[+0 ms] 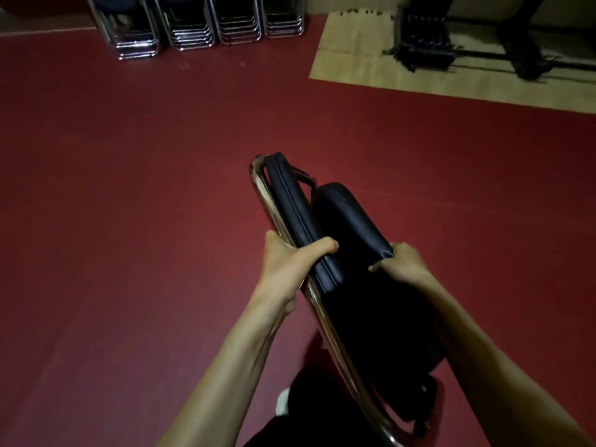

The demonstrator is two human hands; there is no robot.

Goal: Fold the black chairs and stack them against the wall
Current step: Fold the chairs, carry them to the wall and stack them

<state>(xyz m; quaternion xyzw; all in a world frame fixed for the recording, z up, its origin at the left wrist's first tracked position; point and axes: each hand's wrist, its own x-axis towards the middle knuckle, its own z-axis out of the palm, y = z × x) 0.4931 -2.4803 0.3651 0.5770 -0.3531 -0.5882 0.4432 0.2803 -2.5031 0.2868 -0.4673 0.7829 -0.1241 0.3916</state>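
Chair: black pads, chrome frame. Floor: dark red. Mat: tan. Stacked chairs: black, chrome.

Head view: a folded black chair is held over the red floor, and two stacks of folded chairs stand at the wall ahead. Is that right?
Not quite. The head view shows four stacks of folded chairs standing there side by side, not two. The rest holds: the folded black chair is held over the red floor.

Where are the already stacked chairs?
In the head view's top left, the stacked chairs stand at the far edge of the red floor, left of the tan mat.
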